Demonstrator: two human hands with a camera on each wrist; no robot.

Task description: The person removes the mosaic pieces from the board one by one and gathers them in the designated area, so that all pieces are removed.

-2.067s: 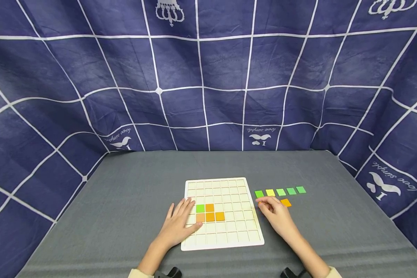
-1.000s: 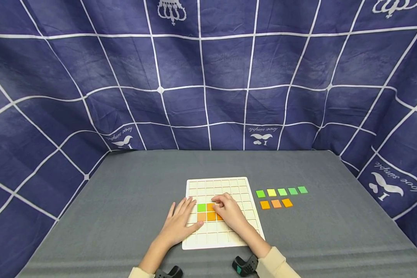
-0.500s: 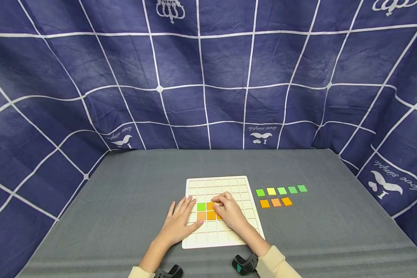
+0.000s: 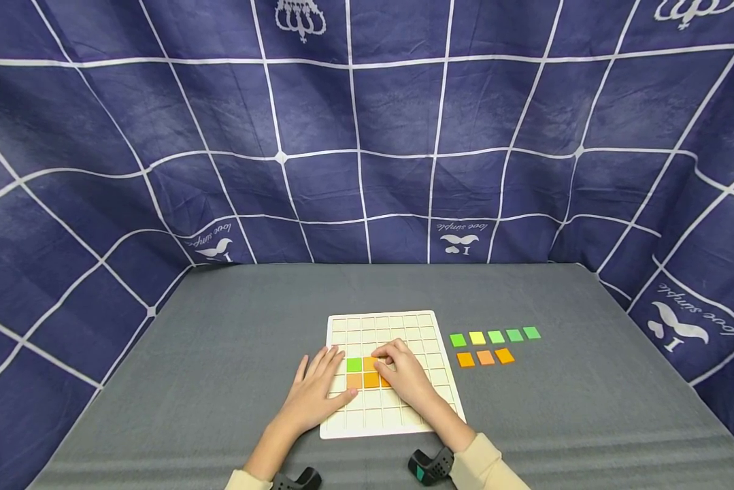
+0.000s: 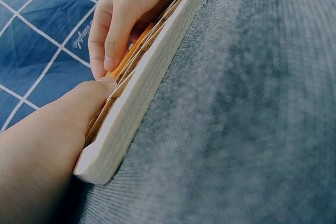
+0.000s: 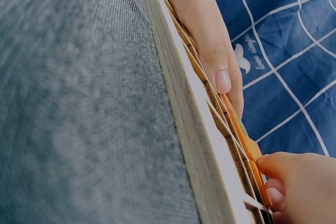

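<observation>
A cream square grid board (image 4: 397,420) lies on the grey cloth, its cells marked by thin ridges. My left hand (image 4: 314,393) rests flat over the board's left side with fingers spread, its thumb near a peach tile (image 4: 354,381). Beside that tile sits an orange tile (image 4: 371,380), and a green tile (image 4: 354,365) lies behind it. My right hand (image 4: 406,374) reaches over the middle of the board and pinches an upper orange tile (image 4: 369,363) at its right edge. That tile looks slightly tilted in the right wrist view. Another orange tile is partly hidden under this hand.
Right of the board, a back row of green and yellow tiles (image 4: 477,338) lies on the cloth. In front of it are two orange tiles (image 4: 466,360) with a peach tile (image 4: 486,357) between them. A blue curtain (image 4: 397,184) with white lines hangs behind the table.
My right hand has moved left from the loose tiles onto the board. The upper orange tile now looks lighter and tilted under its fingers. My left hand has stayed in place.
</observation>
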